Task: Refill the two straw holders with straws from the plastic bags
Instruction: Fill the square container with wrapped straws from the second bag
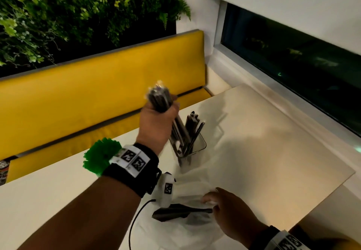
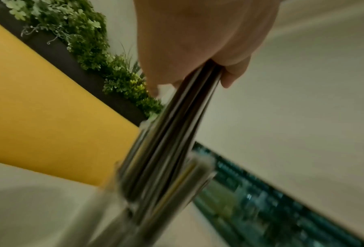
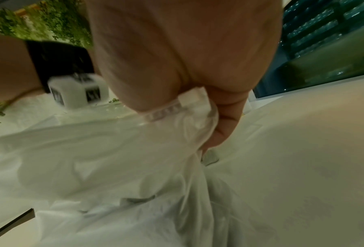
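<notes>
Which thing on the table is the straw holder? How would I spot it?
Find the pale table in front of the yellow bench. Just past the left hand, which grips a bundle of dark straws, stands the straw holder. It alone is clear and upright with straws poking out; the plastic bag lies crumpled.

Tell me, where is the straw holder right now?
In the head view the clear straw holder stands on the pale table, near the middle, just below the left hand gripping a bundle of dark straws, beyond the plastic bag.
</notes>
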Demonstrator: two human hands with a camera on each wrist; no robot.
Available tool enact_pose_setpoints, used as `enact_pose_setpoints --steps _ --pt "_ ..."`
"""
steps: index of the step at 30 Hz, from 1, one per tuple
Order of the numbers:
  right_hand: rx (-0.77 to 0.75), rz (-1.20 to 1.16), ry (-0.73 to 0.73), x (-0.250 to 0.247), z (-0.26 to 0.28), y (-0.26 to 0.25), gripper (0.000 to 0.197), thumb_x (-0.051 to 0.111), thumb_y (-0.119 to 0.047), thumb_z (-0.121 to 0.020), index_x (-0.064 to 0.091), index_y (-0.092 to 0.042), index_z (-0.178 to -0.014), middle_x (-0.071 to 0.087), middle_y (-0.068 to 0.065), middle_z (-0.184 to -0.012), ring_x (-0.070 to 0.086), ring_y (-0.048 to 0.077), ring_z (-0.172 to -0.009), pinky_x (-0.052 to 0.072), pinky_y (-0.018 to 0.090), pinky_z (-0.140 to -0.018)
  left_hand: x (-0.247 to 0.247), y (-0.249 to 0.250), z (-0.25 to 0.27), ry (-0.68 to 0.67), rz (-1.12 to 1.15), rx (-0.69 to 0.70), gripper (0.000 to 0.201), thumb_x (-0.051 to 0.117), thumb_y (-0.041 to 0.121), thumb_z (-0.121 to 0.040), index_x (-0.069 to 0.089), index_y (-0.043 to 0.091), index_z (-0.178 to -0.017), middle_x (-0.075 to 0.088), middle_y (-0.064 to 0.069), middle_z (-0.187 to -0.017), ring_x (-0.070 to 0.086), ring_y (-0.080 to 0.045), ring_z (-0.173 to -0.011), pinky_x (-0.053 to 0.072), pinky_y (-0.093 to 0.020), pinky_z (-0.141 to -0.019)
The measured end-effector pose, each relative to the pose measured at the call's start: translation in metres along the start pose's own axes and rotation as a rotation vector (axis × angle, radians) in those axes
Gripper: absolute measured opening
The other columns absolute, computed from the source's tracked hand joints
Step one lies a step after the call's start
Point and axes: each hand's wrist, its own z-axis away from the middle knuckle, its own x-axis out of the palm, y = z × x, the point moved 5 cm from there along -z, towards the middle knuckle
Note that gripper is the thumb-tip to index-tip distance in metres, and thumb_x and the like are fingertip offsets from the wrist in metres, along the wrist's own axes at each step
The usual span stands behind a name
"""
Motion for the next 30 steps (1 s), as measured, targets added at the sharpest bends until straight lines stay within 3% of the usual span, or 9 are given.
enact_pose_setpoints --steps 4,8,11,15,18,21,24,27,30 --pt "-0.006 0.004 -0.002 -0.001 -0.001 0.003 0.038 0.044 -0.013 -0.092 0.062 -0.037 -0.115 0.055 -0.018 -0.121 0.054 0.004 -0.114 0.039 0.010 -0.095 0.000 -0.074 -0.016 -0.130 -0.451 -0.142 0.056 0.085 0.044 -0.059 0.062 0.033 -0.108 0.063 -0.002 -0.112 0.064 -0.020 -0.102 0.056 -0.045 -0.090" --pt "0.013 0.008 -0.006 -0.004 -0.003 0.005 0.041 0.042 -0.011 -0.093 0.062 -0.039 -0.115 0.055 -0.016 -0.125 0.050 0.004 -0.120 0.036 0.014 -0.097 -0.004 -0.070 -0.009 -0.238 -0.429 -0.169 0.096 0.087 0.033 -0.070 0.031 0.033 -0.147 0.033 0.005 -0.145 0.039 -0.014 -0.128 0.043 -0.038 -0.101" --pt "0.021 -0.004 -0.006 -0.006 -0.006 0.006 0.040 0.042 -0.011 -0.092 0.063 -0.038 -0.113 0.055 -0.018 -0.119 0.052 0.004 -0.114 0.036 0.012 -0.091 -0.012 -0.044 0.001 -0.295 -0.439 0.070 0.103 0.081 0.054 -0.071 0.014 0.048 -0.149 0.013 0.013 -0.160 0.018 -0.008 -0.144 0.028 -0.036 -0.113" --pt "0.033 0.003 -0.015 -0.005 -0.009 0.005 0.040 0.043 -0.011 -0.089 0.064 -0.037 -0.110 0.052 -0.020 -0.104 0.056 0.007 -0.108 0.042 0.017 -0.087 0.013 -0.064 0.026 -0.598 -1.309 0.473 0.119 0.047 0.094 -0.061 -0.017 0.047 -0.150 -0.019 -0.001 -0.164 -0.018 -0.025 -0.151 0.007 -0.056 -0.121" --pt "0.037 0.017 -0.015 -0.007 -0.009 0.002 0.040 0.044 -0.010 -0.090 0.065 -0.036 -0.111 0.058 -0.014 -0.118 0.055 0.009 -0.115 0.042 0.021 -0.095 0.021 -0.081 0.012 -0.576 -1.280 0.383 0.103 0.060 0.075 -0.076 0.005 0.037 -0.155 0.001 -0.006 -0.166 0.006 -0.030 -0.152 0.023 -0.055 -0.119" --pt "0.048 0.030 -0.024 -0.006 -0.009 0.002 0.040 0.043 -0.010 -0.092 0.065 -0.035 -0.114 0.058 -0.010 -0.127 0.051 0.010 -0.123 0.039 0.021 -0.099 0.022 -0.067 -0.006 -0.336 -1.000 0.399 0.082 0.076 0.050 -0.076 0.036 0.028 -0.145 0.032 -0.008 -0.152 0.040 -0.031 -0.135 0.044 -0.050 -0.106" --pt "0.045 0.027 -0.045 -0.002 -0.012 0.004 0.040 0.044 -0.011 -0.090 0.065 -0.036 -0.111 0.058 -0.014 -0.121 0.053 0.007 -0.117 0.039 0.016 -0.093 0.034 -0.054 -0.001 -0.259 -1.069 0.536 0.088 0.061 0.072 -0.070 0.036 0.032 -0.144 0.033 -0.009 -0.153 0.034 -0.032 -0.139 0.034 -0.056 -0.110" --pt "0.032 0.029 -0.057 0.001 -0.016 0.006 0.039 0.044 -0.013 -0.088 0.065 -0.036 -0.110 0.058 -0.017 -0.116 0.055 0.004 -0.110 0.039 0.012 -0.089 0.059 -0.062 0.008 -0.477 -1.347 0.476 0.099 0.040 0.093 -0.064 0.020 0.044 -0.148 0.013 -0.001 -0.164 0.009 -0.030 -0.150 0.005 -0.067 -0.115" --pt "0.035 0.019 -0.059 0.003 -0.018 0.007 0.038 0.044 -0.013 -0.088 0.065 -0.036 -0.109 0.059 -0.016 -0.117 0.055 0.003 -0.112 0.037 0.011 -0.087 0.070 -0.071 0.001 -0.501 -1.432 0.434 0.071 0.046 0.073 -0.080 0.039 0.034 -0.138 0.031 -0.001 -0.153 0.030 -0.030 -0.141 0.023 -0.062 -0.109"
